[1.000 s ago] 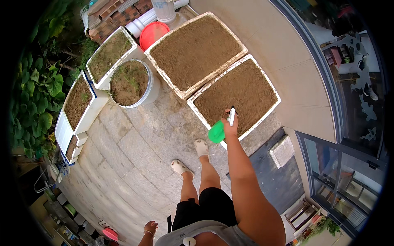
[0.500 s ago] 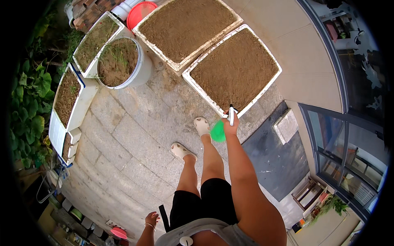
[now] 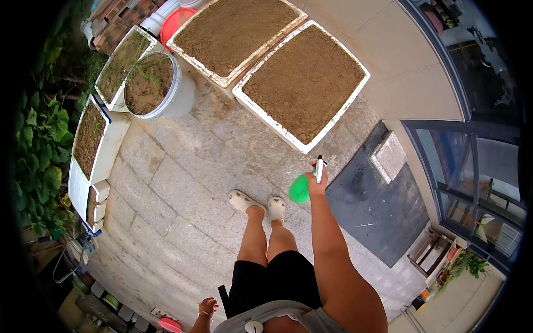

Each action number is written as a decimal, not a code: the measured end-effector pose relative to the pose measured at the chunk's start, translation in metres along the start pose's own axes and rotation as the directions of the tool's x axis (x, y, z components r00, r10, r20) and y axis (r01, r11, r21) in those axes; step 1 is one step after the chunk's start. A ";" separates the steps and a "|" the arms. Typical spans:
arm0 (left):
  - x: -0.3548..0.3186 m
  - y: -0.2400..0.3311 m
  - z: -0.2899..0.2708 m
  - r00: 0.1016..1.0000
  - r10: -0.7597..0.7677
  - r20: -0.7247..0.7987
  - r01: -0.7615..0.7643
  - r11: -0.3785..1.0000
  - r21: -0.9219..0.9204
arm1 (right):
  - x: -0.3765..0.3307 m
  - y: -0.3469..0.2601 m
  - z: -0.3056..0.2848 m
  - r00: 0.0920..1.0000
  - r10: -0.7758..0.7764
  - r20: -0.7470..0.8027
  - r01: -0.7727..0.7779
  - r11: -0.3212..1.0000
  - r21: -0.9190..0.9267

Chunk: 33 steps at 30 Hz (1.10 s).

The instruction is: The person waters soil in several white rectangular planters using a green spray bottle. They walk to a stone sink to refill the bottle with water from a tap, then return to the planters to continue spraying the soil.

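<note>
A spray bottle with a green body [image 3: 299, 190] and a white trigger head [image 3: 319, 168] is in my right hand [image 3: 317, 184], whose fingers are wrapped round its neck. It hangs over the paving, just in front of the nearer white foam box [image 3: 277, 124], which is filled with brown soil [image 3: 305, 83]. The bottle and the box do not touch. Low beside my hip, my left hand [image 3: 208, 306] hangs with loosely bent fingers, holding nothing I can see. A bracelet [image 3: 205, 314] circles that wrist.
Another soil-filled foam box [image 3: 233, 83] adjoins the first. Left of them stand a white bucket [image 3: 180, 100] of soil and sprouts and smaller planters [image 3: 114, 141]. A dark mat [image 3: 383, 222] bearing a pale slab [image 3: 387, 158] lies to the right, near glass doors [image 3: 452, 172].
My right hand has drawn back from the foam box's edge with the spray bottle. My feet have shifted and now stand close together. The boxes sit higher and further left in view.
</note>
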State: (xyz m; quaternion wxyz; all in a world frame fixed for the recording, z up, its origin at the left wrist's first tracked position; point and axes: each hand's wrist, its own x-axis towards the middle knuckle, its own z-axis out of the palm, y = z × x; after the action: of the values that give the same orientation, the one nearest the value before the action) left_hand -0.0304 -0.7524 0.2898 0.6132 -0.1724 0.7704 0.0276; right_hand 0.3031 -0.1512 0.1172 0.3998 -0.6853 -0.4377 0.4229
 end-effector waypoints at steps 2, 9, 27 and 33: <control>-0.003 -0.010 0.007 1.000 0.013 -0.004 -0.013 1.000 -0.003 | -0.003 -0.008 -0.011 0.999 0.025 -0.040 -0.023 0.999 0.039; 0.003 -0.013 0.039 0.999 0.043 0.021 -0.043 0.999 0.016 | 0.008 0.008 -0.062 0.999 -0.013 -0.051 0.017 0.997 0.069; -0.003 -0.021 -0.006 0.999 0.014 -0.031 -0.011 0.996 0.093 | -0.041 0.076 -0.092 0.995 0.071 -0.066 -0.068 0.997 0.038; 0.016 -0.034 -0.030 0.998 0.057 -0.006 -0.056 0.993 0.104 | -0.059 0.071 -0.066 0.985 -0.011 -0.174 0.014 1.000 0.020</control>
State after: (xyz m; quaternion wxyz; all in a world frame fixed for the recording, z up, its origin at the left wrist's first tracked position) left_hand -0.0511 -0.7953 0.2872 0.6168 -0.1185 0.7781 0.0042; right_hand 0.3681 -0.2395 0.0870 0.4465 -0.7126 -0.4008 0.3636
